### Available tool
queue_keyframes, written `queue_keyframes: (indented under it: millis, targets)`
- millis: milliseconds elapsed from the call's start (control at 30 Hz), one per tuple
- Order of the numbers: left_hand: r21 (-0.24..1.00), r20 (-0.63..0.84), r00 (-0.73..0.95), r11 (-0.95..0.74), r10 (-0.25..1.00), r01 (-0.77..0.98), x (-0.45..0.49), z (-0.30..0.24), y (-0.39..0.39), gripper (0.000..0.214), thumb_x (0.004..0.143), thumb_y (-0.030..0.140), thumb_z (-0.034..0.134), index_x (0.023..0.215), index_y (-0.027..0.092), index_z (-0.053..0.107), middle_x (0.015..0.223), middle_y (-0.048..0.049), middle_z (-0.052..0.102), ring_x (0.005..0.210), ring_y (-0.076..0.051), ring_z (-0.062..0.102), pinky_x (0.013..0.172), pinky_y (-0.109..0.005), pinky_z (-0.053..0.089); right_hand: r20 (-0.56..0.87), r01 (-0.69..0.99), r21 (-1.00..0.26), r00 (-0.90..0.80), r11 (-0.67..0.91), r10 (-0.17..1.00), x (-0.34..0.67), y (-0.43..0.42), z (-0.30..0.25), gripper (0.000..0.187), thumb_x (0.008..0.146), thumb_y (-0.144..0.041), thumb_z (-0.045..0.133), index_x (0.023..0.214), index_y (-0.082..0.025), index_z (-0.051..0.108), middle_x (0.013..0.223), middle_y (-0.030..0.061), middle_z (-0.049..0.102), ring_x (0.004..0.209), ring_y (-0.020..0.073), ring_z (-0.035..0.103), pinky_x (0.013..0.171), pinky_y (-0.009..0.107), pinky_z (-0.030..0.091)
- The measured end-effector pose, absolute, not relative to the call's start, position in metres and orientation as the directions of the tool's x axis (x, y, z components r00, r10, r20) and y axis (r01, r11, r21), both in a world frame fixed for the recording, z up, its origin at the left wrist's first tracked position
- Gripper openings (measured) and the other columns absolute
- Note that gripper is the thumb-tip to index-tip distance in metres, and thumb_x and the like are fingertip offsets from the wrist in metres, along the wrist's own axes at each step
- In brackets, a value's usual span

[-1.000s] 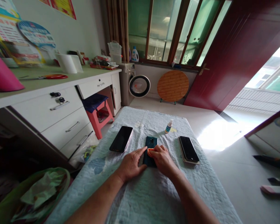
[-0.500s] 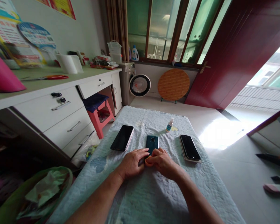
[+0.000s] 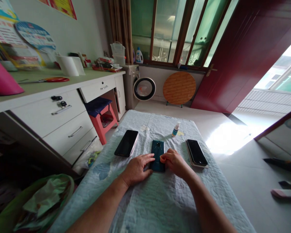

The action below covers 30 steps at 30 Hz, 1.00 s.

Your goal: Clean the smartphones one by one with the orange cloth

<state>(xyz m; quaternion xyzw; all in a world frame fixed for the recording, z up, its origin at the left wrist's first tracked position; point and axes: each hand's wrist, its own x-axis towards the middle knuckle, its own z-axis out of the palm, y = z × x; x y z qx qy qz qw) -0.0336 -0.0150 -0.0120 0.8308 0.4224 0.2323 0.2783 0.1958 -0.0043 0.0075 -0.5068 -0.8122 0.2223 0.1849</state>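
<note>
A dark teal smartphone (image 3: 158, 164) lies back side up on a light blue quilted cloth (image 3: 145, 207). My left hand (image 3: 137, 168) rests at its left edge, fingers stretched out and thumb apart near the lower corner. In the closed fingers of my right hand (image 3: 176, 162) is a small orange pad (image 3: 162, 158), pressed against the phone's right side; most of the pad is hidden. To the left lies a black-screened phone (image 3: 127, 143), to the right another phone (image 3: 196, 152) on a pale case or box. A small spray bottle (image 3: 175, 129) stands behind them.
On the left runs a white desk (image 3: 70, 126) with scissors (image 3: 54, 79) and a paper roll (image 3: 68, 65) on top. A red stool (image 3: 102, 124) is tucked under it. A green basket (image 3: 71, 184) sits at lower left. Beyond are a washing machine (image 3: 131, 85) and a round wooden tabletop (image 3: 179, 88).
My right hand has moved the orange pad from the phone's lower end up to its right side, uncovering more of the phone's back. My left hand stays nearly in place.
</note>
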Motion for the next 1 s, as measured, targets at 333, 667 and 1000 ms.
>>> queue_keyframes:
  millis: [333, 667, 1000]
  targets:
    - [0.659, 0.179, 0.528, -0.500, 0.830, 0.563, -0.032, -0.015, -0.014, 0.049, 0.076, 0.017, 0.065, 0.124, 0.023, 0.063, 0.139, -0.0044, 0.057, 0.128, -0.024, 0.053, 0.111, -0.039, 0.040, 0.233, 0.754, -0.495, -0.363, 0.431, 0.902, 0.189, 0.000, -0.009, 0.026, 0.094, -0.018, 0.048, 0.090, -0.021, 0.073, 0.084, 0.0036, 0.056, 0.085, 0.0166, 0.050, 0.081, 0.029, 0.038]
    - [0.741, 0.180, 0.492, -0.446, 0.852, 0.501, -0.035, -0.018, -0.009, 0.054, 0.081, 0.007, 0.043, 0.129, 0.026, 0.060, 0.131, 0.0016, 0.064, 0.121, -0.016, 0.058, 0.108, -0.031, 0.043, 0.142, 0.648, -0.478, -0.609, 0.593, 0.780, 0.159, -0.025, 0.011, 0.025, 0.092, -0.012, 0.054, 0.091, -0.027, 0.074, 0.091, 0.0019, 0.059, 0.088, 0.0149, 0.049, 0.083, 0.027, 0.036]
    - [0.671, 0.201, 0.503, -0.492, 0.841, 0.555, -0.030, -0.015, -0.011, 0.047, 0.074, 0.006, 0.050, 0.111, 0.025, 0.072, 0.127, 0.0001, 0.066, 0.118, -0.017, 0.061, 0.106, -0.034, 0.045, -0.006, 0.645, -0.546, -0.641, 0.534, 0.768, 0.175, -0.022, 0.020, 0.023, 0.085, -0.013, 0.060, 0.086, -0.029, 0.078, 0.086, 0.0015, 0.064, 0.087, 0.0150, 0.053, 0.085, 0.029, 0.037]
